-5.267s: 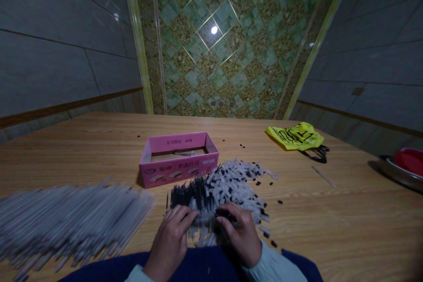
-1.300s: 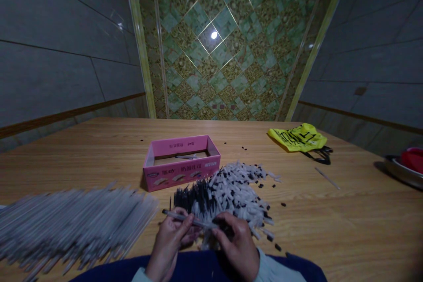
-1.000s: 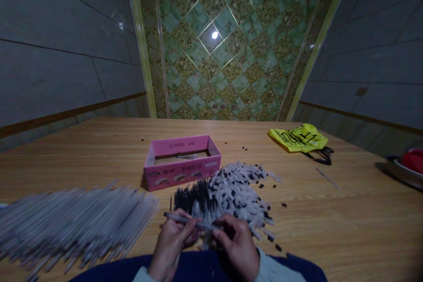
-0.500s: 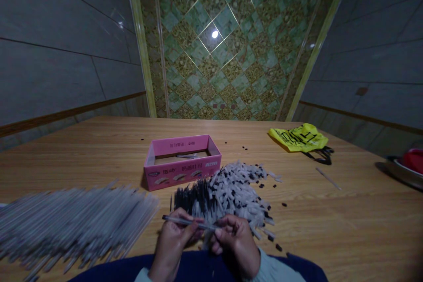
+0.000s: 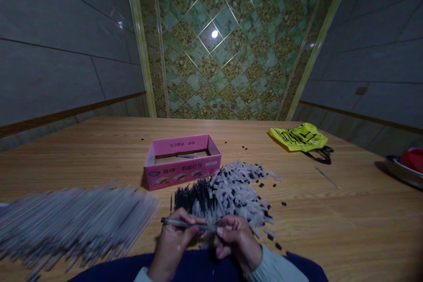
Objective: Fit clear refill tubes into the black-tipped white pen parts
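Observation:
Between my hands lies a clear pen (image 5: 178, 223) with a dark left end, held nearly level above my lap. My left hand (image 5: 176, 238) is closed on its barrel, thumb against the fingers. At its right end my right hand (image 5: 236, 240) pinches the tip; whether a separate small part sits in those fingertips is hard to make out. Just beyond my hands is a heap of translucent caps (image 5: 236, 189) mixed with small black plugs. Thin black refills (image 5: 190, 196) lie bunched at the heap's left side.
Many clear pen barrels (image 5: 72, 220) are spread on the left of the wooden table (image 5: 313, 220). A pink box (image 5: 183, 174) with a few pens inside stands behind the heap. At right are a yellow bag (image 5: 299, 137), a lone pen (image 5: 327, 178) and a basin (image 5: 408, 172).
The pen has turned slightly, its dark end a touch lower. My right hand has shifted a little to the right. Other things look unmoved.

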### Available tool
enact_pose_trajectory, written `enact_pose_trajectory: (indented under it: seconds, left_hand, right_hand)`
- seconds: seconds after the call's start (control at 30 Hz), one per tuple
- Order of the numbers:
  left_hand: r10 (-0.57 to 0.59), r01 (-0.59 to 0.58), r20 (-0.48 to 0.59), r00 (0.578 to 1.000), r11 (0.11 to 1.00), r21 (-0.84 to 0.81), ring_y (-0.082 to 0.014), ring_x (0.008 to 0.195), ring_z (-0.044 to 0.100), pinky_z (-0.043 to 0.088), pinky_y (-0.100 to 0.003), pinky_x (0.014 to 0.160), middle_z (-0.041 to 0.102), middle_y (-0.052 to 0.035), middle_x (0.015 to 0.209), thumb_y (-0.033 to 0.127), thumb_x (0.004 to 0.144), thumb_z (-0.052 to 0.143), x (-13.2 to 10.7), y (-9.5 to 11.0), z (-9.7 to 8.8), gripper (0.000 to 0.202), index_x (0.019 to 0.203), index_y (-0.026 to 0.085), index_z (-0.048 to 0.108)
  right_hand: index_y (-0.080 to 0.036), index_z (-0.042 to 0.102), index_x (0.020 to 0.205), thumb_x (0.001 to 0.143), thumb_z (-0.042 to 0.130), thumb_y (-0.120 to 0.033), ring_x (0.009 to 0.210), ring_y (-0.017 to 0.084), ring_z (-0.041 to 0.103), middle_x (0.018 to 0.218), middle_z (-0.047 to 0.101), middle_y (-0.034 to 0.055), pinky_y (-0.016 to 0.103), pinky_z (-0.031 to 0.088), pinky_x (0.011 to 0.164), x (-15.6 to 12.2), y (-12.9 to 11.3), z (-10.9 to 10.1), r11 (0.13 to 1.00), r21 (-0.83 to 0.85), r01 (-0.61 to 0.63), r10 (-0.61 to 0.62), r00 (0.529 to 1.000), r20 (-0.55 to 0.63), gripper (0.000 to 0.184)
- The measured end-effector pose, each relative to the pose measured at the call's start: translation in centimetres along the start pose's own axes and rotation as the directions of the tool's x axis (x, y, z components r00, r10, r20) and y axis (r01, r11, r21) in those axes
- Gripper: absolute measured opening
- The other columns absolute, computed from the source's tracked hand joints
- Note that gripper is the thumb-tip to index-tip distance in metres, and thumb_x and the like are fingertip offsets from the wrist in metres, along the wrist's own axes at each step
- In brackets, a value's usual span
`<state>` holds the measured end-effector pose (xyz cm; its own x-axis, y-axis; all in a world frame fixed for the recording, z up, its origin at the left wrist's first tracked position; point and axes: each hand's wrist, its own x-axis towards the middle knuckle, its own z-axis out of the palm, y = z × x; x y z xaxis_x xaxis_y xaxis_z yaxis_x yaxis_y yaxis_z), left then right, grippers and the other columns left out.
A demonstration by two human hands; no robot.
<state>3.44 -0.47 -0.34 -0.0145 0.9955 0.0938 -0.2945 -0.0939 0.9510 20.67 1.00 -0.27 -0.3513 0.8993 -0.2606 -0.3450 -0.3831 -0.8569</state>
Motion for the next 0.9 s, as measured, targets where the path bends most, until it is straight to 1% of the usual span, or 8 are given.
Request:
enact_pose_trajectory:
  seconds: [0.17, 0.27, 0.33, 0.43, 0.57, 0.67, 0.77, 0.9]
  left_hand:
    - [-0.017, 0.016, 0.026, 1.0, 1.0, 0.006, -0.0216, 0.077, 0.068, 0.053, -0.032, 0.067, 0.071, -0.0064, 0.079, 0.023, 0.069, 0.07, -0.1, 0.4, 0.1, 0.022, 0.068, 0.019, 0.049]
    - [-0.045, 0.045, 0.007, 0.999, 0.999, -0.026, -0.0211, 0.072, 0.068, 0.053, -0.032, 0.063, 0.071, -0.007, 0.078, 0.023, 0.067, 0.072, -0.2, 0.2, 0.1, 0.024, 0.069, 0.018, 0.048]
    - [-0.076, 0.075, -0.025, 0.997, 0.996, -0.051, -0.0203, 0.068, 0.068, 0.053, -0.031, 0.061, 0.072, -0.0072, 0.077, 0.023, 0.065, 0.073, -0.2, 0.1, 0.2, 0.027, 0.07, 0.018, 0.047]
    - [-0.114, 0.108, -0.066, 0.991, 0.991, -0.083, -0.0195, 0.064, 0.067, 0.053, -0.03, 0.059, 0.072, -0.0072, 0.076, 0.024, 0.063, 0.075, -0.2, 0.0, 0.4, 0.031, 0.071, 0.018, 0.046]
    - [-0.151, 0.141, -0.092, 0.984, 0.984, -0.108, -0.0185, 0.06, 0.067, 0.052, -0.028, 0.055, 0.072, -0.0067, 0.074, 0.025, 0.06, 0.077, -0.1, 0.0, 0.6, 0.034, 0.071, 0.018, 0.046]
    - [-0.165, 0.154, -0.103, 0.981, 0.982, -0.111, -0.0178, 0.058, 0.066, 0.051, -0.027, 0.053, 0.072, -0.0074, 0.077, 0.026, 0.061, 0.076, -0.1, -0.1, 0.7, 0.034, 0.072, 0.018, 0.045]
    - [-0.149, 0.135, -0.118, 0.982, 0.984, -0.119, -0.018, 0.06, 0.067, 0.05, -0.026, 0.053, 0.072, -0.008, 0.08, 0.026, 0.063, 0.075, -0.2, -0.2, 0.7, 0.033, 0.074, 0.019, 0.044]
    - [-0.125, 0.111, -0.119, 0.985, 0.987, -0.118, -0.0191, 0.064, 0.068, 0.051, -0.027, 0.055, 0.072, -0.0073, 0.078, 0.025, 0.063, 0.075, -0.3, -0.4, 0.8, 0.033, 0.073, 0.018, 0.045]
  right_hand:
    - [-0.011, 0.052, 0.061, 0.047, 0.08, -0.034, 0.035, 0.014, 0.057, 0.051, 0.065, 0.0088, 0.022, 0.046, 0.034, -0.1, -0.3, -0.1, 0.999, -0.005, -0.049, 0.049, 0.999, 0.02, 0.039]
    - [-0.012, 0.052, 0.063, 0.049, 0.08, -0.037, 0.036, 0.015, 0.058, 0.051, 0.066, 0.0084, 0.022, 0.046, 0.035, -0.1, -0.1, -0.2, 0.999, -0.033, -0.032, 0.033, 0.999, 0.041, 0.04]
    - [-0.012, 0.052, 0.068, 0.051, 0.08, -0.039, 0.037, 0.014, 0.058, 0.052, 0.066, 0.0075, 0.022, 0.045, 0.037, 0.0, 0.2, -0.3, 0.998, -0.05, 0.026, -0.023, 0.998, 0.057, 0.042]
    - [-0.013, 0.052, 0.071, 0.055, 0.079, -0.043, 0.037, 0.015, 0.058, 0.051, 0.065, 0.0056, 0.023, 0.045, 0.038, -0.1, 0.5, -0.2, 0.986, -0.081, 0.145, -0.141, 0.988, 0.055, 0.043]
    - [-0.013, 0.055, 0.071, 0.061, 0.076, -0.044, 0.039, 0.014, 0.058, 0.051, 0.064, 0.0043, 0.021, 0.043, 0.04, -0.4, 0.6, 0.1, 0.936, -0.231, 0.266, -0.269, 0.963, 0.018, 0.039]
    - [-0.013, 0.057, 0.07, 0.063, 0.076, -0.042, 0.042, 0.014, 0.059, 0.052, 0.063, 0.0036, 0.021, 0.042, 0.042, -0.6, 0.5, 0.4, 0.893, -0.318, 0.319, -0.34, 0.94, -0.013, 0.035]
    - [-0.014, 0.056, 0.071, 0.063, 0.076, -0.042, 0.042, 0.014, 0.059, 0.053, 0.064, 0.0036, 0.022, 0.044, 0.043, -0.5, 0.6, 0.4, 0.918, -0.254, 0.306, -0.319, 0.948, -0.013, 0.036]
    - [-0.014, 0.053, 0.073, 0.056, 0.079, -0.045, 0.041, 0.015, 0.059, 0.054, 0.065, 0.0053, 0.024, 0.045, 0.041, -0.1, 0.8, 0.3, 0.971, -0.121, 0.208, -0.212, 0.977, -0.017, 0.044]
